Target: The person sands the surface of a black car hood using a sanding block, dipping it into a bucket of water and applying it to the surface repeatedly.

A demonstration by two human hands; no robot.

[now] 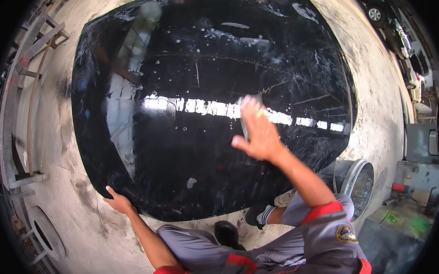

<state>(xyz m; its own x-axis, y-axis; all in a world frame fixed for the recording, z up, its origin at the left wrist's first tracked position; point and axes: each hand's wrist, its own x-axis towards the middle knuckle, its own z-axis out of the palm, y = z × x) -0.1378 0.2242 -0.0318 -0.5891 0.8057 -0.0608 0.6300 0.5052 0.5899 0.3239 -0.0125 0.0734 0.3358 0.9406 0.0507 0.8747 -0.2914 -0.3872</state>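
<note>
A big glossy black car hood lies in front of me, its surface wet with drops and streaked with pale smears. My right hand is laid flat on the middle of it, fingers stretched and thumb apart, slightly blurred. Beneath that palm shows the edge of a thin greyish piece; the hand covers most of it, so its kind cannot be made out. At the near left rim, my left hand grips the hood's edge, some of its fingers hidden.
A grey metal bucket lies tipped beside my right knee. Metal racks stand along the left, with a tire below. Parked cars line the far right, and a grey cabinet stands nearer. Concrete floor surrounds the hood.
</note>
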